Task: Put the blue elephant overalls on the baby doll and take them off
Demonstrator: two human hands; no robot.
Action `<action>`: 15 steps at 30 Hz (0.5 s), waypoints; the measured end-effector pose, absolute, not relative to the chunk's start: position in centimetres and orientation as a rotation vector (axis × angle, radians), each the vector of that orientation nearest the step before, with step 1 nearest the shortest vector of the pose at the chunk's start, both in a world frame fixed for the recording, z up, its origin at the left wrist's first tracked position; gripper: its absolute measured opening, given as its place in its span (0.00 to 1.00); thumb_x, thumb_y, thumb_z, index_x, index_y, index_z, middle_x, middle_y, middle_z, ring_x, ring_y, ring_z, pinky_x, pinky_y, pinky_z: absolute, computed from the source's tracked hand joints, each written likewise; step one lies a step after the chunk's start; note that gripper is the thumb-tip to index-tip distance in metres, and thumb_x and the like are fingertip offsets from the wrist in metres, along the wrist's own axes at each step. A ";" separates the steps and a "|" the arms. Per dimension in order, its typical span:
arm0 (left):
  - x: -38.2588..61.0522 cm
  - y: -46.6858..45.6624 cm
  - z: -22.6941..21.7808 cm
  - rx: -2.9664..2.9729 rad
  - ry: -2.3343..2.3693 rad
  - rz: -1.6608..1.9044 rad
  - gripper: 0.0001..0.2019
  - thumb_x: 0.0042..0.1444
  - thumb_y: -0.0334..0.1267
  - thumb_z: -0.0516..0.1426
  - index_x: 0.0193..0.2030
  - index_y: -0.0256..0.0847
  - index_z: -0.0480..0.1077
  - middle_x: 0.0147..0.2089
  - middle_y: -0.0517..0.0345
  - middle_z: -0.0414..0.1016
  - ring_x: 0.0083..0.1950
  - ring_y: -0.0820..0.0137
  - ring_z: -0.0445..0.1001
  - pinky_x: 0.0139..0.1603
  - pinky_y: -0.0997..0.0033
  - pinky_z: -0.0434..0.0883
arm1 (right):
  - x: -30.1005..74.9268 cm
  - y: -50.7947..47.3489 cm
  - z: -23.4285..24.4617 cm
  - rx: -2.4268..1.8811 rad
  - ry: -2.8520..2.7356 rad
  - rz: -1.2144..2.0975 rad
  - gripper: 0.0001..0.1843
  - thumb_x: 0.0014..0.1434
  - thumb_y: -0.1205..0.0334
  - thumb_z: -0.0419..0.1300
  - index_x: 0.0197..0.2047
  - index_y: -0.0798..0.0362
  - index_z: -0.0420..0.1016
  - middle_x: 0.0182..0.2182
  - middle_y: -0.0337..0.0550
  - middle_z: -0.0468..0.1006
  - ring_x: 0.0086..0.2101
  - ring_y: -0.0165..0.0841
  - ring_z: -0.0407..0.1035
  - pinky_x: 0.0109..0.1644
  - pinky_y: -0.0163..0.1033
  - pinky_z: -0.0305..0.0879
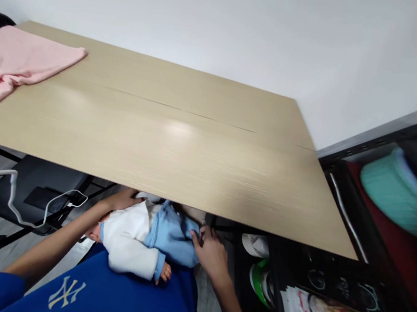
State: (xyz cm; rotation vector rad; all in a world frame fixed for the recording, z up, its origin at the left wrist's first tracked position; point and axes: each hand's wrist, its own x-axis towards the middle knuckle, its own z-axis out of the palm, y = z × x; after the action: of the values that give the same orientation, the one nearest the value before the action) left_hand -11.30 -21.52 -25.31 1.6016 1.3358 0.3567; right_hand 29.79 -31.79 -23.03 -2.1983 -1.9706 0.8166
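Both hands' grip on doll [132, 239], legs hidden under table [180, 135].

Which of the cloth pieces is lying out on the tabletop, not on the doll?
The pink cloth, folded at the table's far left corner. The white top and blue garment are on the doll in the person's lap, between both hands.
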 end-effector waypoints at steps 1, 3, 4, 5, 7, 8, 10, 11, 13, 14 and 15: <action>-11.3 -21.5 -25.4 1.604 1.337 0.360 0.38 0.65 0.65 0.63 0.75 0.47 0.82 0.83 0.47 0.79 0.87 0.39 0.73 0.91 0.39 0.66 | 30.1 -32.9 -22.9 -2.263 -1.989 0.851 0.19 0.82 0.44 0.61 0.55 0.51 0.83 0.48 0.60 0.92 0.52 0.55 0.90 0.54 0.48 0.76; -11.3 -21.3 -25.6 1.603 1.346 0.357 0.38 0.65 0.66 0.62 0.74 0.46 0.82 0.83 0.47 0.79 0.87 0.39 0.72 0.91 0.39 0.66 | 30.3 -34.4 -23.0 -2.340 -2.016 0.914 0.21 0.85 0.43 0.57 0.57 0.51 0.82 0.44 0.58 0.94 0.48 0.54 0.92 0.49 0.46 0.74; -11.3 -21.3 -25.7 1.601 1.352 0.352 0.38 0.65 0.67 0.62 0.74 0.47 0.82 0.83 0.47 0.79 0.88 0.40 0.72 0.92 0.40 0.66 | 30.2 -34.8 -23.1 -2.352 -2.012 0.934 0.23 0.86 0.42 0.56 0.58 0.52 0.82 0.45 0.58 0.94 0.48 0.54 0.92 0.48 0.46 0.74; -11.3 -21.2 -25.7 1.600 1.360 0.343 0.38 0.65 0.67 0.62 0.73 0.48 0.83 0.83 0.48 0.79 0.88 0.40 0.71 0.92 0.40 0.65 | 30.0 -35.0 -23.3 -2.361 -2.000 0.944 0.23 0.86 0.42 0.55 0.59 0.52 0.82 0.46 0.59 0.95 0.49 0.55 0.92 0.48 0.46 0.74; -11.2 -21.2 -25.8 1.601 1.369 0.322 0.37 0.64 0.69 0.62 0.71 0.49 0.84 0.83 0.50 0.79 0.88 0.41 0.71 0.93 0.42 0.64 | 29.5 -34.9 -23.6 -2.381 -1.970 0.950 0.24 0.86 0.42 0.55 0.60 0.53 0.82 0.46 0.59 0.95 0.49 0.55 0.93 0.48 0.46 0.75; -11.2 -21.2 -25.8 1.603 1.369 0.316 0.37 0.63 0.69 0.62 0.70 0.49 0.84 0.83 0.49 0.79 0.88 0.41 0.71 0.93 0.42 0.64 | 29.4 -34.8 -23.7 -2.380 -1.960 0.942 0.23 0.86 0.42 0.55 0.59 0.52 0.82 0.46 0.59 0.95 0.49 0.54 0.93 0.48 0.46 0.75; -11.1 -21.2 -25.8 1.603 1.361 0.316 0.37 0.63 0.71 0.62 0.69 0.48 0.84 0.83 0.47 0.80 0.88 0.40 0.71 0.92 0.42 0.64 | 29.1 -34.6 -23.9 -2.347 -1.957 0.903 0.22 0.86 0.43 0.56 0.57 0.51 0.82 0.47 0.58 0.94 0.49 0.53 0.93 0.49 0.45 0.76; -11.1 -21.3 -25.7 1.598 1.359 0.322 0.37 0.63 0.71 0.62 0.68 0.48 0.84 0.82 0.46 0.80 0.88 0.41 0.71 0.92 0.42 0.65 | 28.9 -34.6 -24.0 -2.332 -1.959 0.879 0.21 0.86 0.43 0.56 0.55 0.51 0.82 0.49 0.58 0.94 0.50 0.53 0.92 0.49 0.45 0.76; -11.2 -21.4 -25.6 1.586 1.361 0.335 0.37 0.64 0.72 0.62 0.69 0.50 0.84 0.81 0.48 0.81 0.88 0.42 0.71 0.92 0.43 0.64 | 28.7 -34.7 -24.1 -2.329 -1.968 0.845 0.20 0.86 0.44 0.55 0.54 0.50 0.81 0.50 0.58 0.93 0.50 0.52 0.92 0.49 0.44 0.75; -11.2 -21.5 -25.5 1.584 1.362 0.340 0.37 0.64 0.72 0.62 0.69 0.50 0.84 0.82 0.48 0.81 0.88 0.42 0.72 0.92 0.43 0.64 | 28.6 -34.8 -24.2 -2.337 -1.973 0.837 0.20 0.86 0.45 0.54 0.54 0.50 0.80 0.51 0.57 0.93 0.49 0.51 0.92 0.48 0.44 0.75; -11.2 -21.5 -25.5 1.585 1.361 0.342 0.37 0.65 0.71 0.62 0.69 0.50 0.84 0.81 0.49 0.81 0.88 0.42 0.72 0.92 0.43 0.64 | 28.4 -34.9 -24.2 -2.347 -1.976 0.831 0.19 0.87 0.46 0.54 0.54 0.49 0.80 0.51 0.56 0.92 0.48 0.50 0.92 0.47 0.44 0.75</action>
State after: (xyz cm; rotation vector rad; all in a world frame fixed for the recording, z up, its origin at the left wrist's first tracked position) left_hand -11.16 -21.48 -25.46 1.5855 1.3614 0.3422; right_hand 28.45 -34.95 -24.20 -2.3471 -1.9759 0.8314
